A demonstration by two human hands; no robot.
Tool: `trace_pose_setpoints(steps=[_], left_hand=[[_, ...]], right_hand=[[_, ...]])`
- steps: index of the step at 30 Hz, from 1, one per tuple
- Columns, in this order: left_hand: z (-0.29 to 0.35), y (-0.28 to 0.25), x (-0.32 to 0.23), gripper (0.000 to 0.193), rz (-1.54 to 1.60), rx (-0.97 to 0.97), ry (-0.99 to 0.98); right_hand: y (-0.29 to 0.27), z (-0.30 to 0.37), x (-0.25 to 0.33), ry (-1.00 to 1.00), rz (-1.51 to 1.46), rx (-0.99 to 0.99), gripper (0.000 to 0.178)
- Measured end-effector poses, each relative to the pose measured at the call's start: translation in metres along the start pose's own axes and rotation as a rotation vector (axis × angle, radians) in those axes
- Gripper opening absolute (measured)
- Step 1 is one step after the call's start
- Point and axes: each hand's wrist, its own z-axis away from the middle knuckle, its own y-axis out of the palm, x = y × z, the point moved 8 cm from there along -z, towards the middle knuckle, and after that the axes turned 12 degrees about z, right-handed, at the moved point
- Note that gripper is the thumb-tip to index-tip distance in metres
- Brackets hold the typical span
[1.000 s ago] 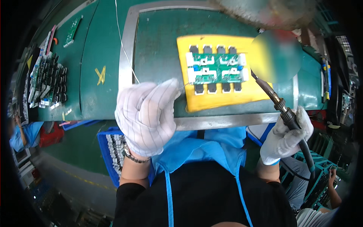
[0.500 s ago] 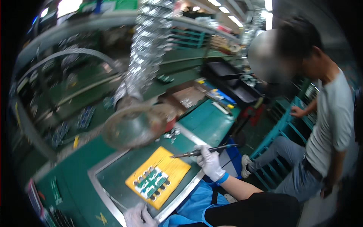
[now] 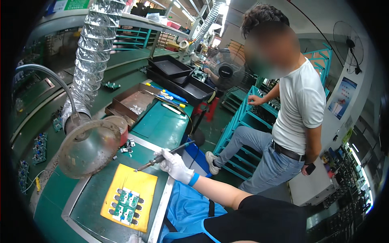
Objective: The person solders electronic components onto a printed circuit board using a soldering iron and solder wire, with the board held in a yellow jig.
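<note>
Right hand: in the head view I see the white-gloved right hand (image 3: 176, 166) closed around a soldering iron (image 3: 151, 163), whose tip slants down-left over the yellow pad's upper end; I cannot tell whether it touches.
Left hand: I get only a scrap of the left hand (image 3: 135, 239), in white glove, at the lower edge; I cannot tell whether it is open or gripping.
Circuit board: the green circuit board (image 3: 127, 205) lies on the yellow pad (image 3: 145, 185), apart from the iron's tip, with dark components along two sides.
Counter: the pad rests on my green counter (image 3: 162, 125), inside a metal frame (image 3: 163, 206).
Extractor: a funnel hood (image 3: 87, 150) under a silver duct (image 3: 95, 44) hangs near the pad, to its upper left.
Trays: beyond the small loose parts (image 3: 129, 146), I see a brown tray (image 3: 125, 99) and black trays (image 3: 170, 67).
Co-worker: a person (image 3: 300, 97) in a white shirt stands to my right, one hand on a teal rack (image 3: 231, 152).
</note>
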Motion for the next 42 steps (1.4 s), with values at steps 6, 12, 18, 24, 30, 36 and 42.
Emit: trace_pose_setpoints(steps=[6,12,18,24,30,36,42], left_hand=[[-0.001,-0.01,-0.012,0.013,-0.023,-0.156,0.061],[0.029,-0.026,0.009,0.018,-0.096,-0.474,-0.475],[0.021,-0.04,0.008,0.029,-0.337,-0.552,-0.394],[0.035,-0.042,0.034,0.021,-0.268,-0.598,-0.414],[0.036,-0.038,0.052,0.017,-0.025,-0.708,-0.499],[0.025,-0.026,0.04,0.013,-0.053,-0.629,-0.468],[0.029,-0.025,0.037,0.018,-0.052,-0.525,-0.441]], right_hand=[[0.006,0.004,-0.007,0.021,-0.027,0.022,0.037],[0.004,0.014,-0.002,0.059,0.073,0.073,0.04],[0.017,0.019,-0.004,0.131,0.053,0.174,0.039],[0.011,0.026,-0.005,0.13,-0.064,0.266,0.041],[0.007,0.021,0.006,0.096,-0.004,0.231,0.04],[0.004,0.013,0.014,0.021,-0.11,0.189,0.036],[-0.036,-0.043,0.065,-0.092,-0.6,-0.037,0.039]])
